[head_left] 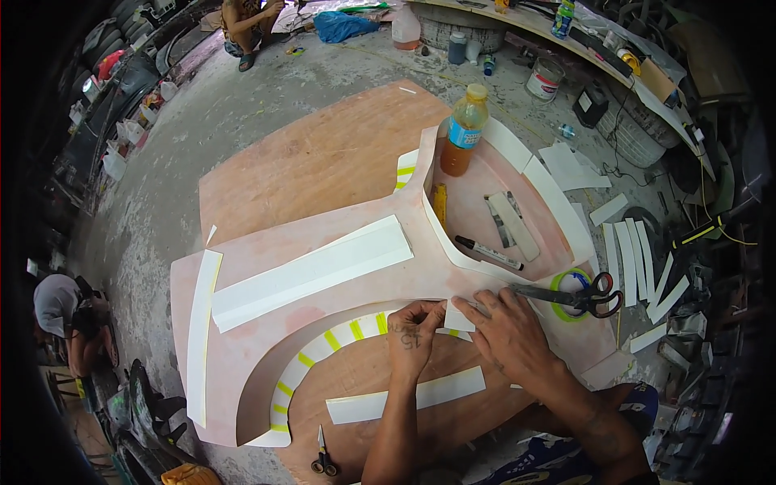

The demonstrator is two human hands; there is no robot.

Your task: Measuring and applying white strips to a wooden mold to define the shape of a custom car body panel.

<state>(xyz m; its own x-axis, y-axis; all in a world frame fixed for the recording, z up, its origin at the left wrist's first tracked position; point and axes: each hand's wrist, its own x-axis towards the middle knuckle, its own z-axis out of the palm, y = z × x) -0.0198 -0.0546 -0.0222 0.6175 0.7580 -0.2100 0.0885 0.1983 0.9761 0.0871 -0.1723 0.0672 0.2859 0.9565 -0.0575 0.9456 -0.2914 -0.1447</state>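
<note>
My left hand (412, 333) is closed in a pinch at the left edge of a small white card piece (461, 316), by the rim of the curved opening. My right hand (517, 333) lies across the card's right side, fingers stretched out over the pinkish fender-shaped panel (331, 242). Short yellow-green tape strips (331, 339) hold a white curved flange along the opening. Just beyond my right fingers, large black-handled scissors (574, 297) rest over a green tape roll (571, 293). A white strip (406, 395) lies on the wooden board below my hands.
Small scissors (323, 453) lie near the front. A bottle of amber liquid (465, 129), a yellow cutter (440, 204) and a marker (489, 252) sit in the panel's recess. Loose white strips (634, 250) lie on the right. Two people (246, 28) crouch farther off, one at left.
</note>
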